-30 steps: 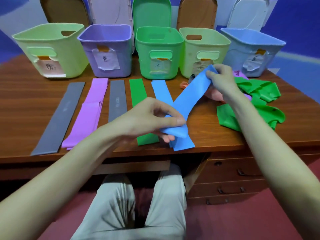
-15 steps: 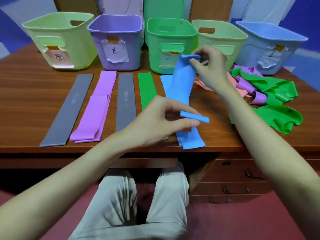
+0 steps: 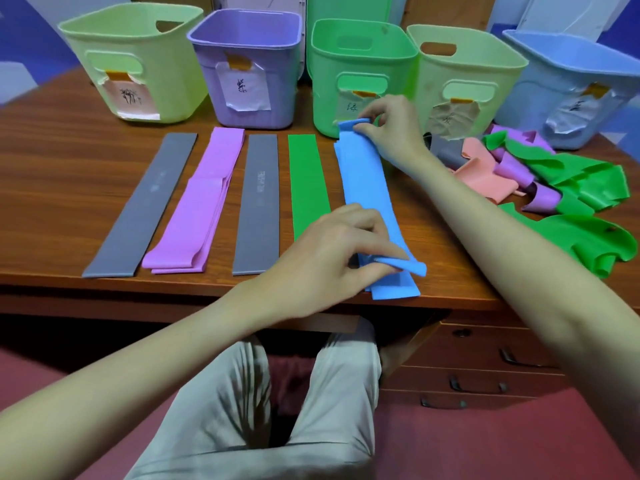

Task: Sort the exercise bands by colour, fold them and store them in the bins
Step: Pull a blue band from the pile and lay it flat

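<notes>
Left hand (image 3: 332, 258) pinches the near end of the blue band (image 3: 367, 188); right hand (image 3: 388, 129) pinches its far end before the green bin (image 3: 360, 67), band stretched lengthwise over the desk (image 3: 62, 181).

Wooden desk (image 3: 52, 188) with drawers (image 3: 485, 372) — red floor (image 3: 485, 445) beneath.

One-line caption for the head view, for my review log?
Left hand and right hand lay a blue band flat beside sorted strips, before five bins.
</notes>
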The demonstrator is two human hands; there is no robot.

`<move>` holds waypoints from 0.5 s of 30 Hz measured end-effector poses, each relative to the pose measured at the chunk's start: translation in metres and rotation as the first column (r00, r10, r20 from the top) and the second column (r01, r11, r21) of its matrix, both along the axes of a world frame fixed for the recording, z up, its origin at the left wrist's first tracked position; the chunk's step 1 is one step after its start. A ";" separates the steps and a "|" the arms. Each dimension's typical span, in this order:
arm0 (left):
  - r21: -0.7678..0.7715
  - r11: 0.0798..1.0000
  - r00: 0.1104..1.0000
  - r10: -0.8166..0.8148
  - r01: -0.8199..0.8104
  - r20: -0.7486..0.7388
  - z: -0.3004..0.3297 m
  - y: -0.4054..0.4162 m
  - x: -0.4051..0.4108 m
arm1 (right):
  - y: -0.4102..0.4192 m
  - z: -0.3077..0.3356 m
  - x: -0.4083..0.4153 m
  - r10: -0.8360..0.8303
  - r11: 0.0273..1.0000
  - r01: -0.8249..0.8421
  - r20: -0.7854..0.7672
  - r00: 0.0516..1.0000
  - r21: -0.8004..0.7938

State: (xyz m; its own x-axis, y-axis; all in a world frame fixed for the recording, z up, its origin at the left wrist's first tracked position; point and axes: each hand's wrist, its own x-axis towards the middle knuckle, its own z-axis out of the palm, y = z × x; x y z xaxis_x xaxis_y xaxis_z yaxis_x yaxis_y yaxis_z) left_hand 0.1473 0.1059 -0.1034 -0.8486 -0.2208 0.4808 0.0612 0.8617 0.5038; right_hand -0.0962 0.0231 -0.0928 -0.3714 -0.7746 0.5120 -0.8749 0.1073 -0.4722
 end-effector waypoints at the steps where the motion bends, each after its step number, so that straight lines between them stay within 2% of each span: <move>1: -0.006 1.000 1.000 -0.017 0.017 -0.004 -0.002 0.000 0.000 | -0.002 -0.003 0.000 -0.009 1.000 0.009 0.010 1.000 0.005; 8: -0.031 0.998 0.996 -0.061 0.063 0.065 -0.012 -0.005 -0.001 | -0.006 -0.021 -0.004 -0.022 0.997 0.021 0.012 1.000 0.080; 15: -0.048 0.994 0.987 -0.090 0.096 0.131 -0.014 -0.003 -0.004 | -0.008 -0.027 -0.005 -0.051 0.996 0.050 0.011 0.999 0.074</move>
State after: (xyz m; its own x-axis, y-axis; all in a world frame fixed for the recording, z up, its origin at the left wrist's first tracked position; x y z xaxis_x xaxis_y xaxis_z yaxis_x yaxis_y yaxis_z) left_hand 0.1435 0.1029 -0.1177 -0.9196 -0.1148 0.3758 0.0803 0.8813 0.4656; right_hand -0.1013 0.0155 -0.1195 -0.4169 -0.7903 0.4490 -0.8614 0.1859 -0.4727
